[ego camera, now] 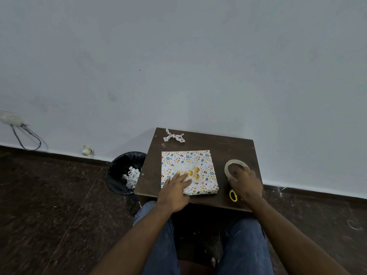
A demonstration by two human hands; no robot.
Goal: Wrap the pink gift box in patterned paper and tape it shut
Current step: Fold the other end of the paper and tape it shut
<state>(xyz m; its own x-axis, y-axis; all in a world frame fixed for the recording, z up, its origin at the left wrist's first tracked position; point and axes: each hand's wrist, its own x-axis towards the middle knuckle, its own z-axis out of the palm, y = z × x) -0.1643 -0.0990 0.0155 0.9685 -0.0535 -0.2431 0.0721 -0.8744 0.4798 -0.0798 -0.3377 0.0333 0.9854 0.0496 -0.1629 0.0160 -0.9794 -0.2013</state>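
Nearest are the person's knees in blue jeans (156,231), tucked under the front edge of a small dark table (234,149). The left hand (174,192) lies flat on the near left part of the box (188,171), fingers straight and slightly spread, pressing the top. The box sits mid-table, fully covered in white paper printed with small coloured eggs, hearts and leaves; the folds look neat at the near right corner. A pale card (188,172) with three gold balls lies on its top, and the fingertips touch the card's near edge. To the right, yellow scissor handles (233,195) peek out just beside the right hand (245,184). That hand curls over the near side of the tape roll (235,167), gripping it; the roll lies flat on the table, well apart from the box. At the far edge lies a crumpled paper scrap (173,135). Left of the table stands a black-lined bin (127,171) holding more scraps. Beyond is a pale wall (198,66).
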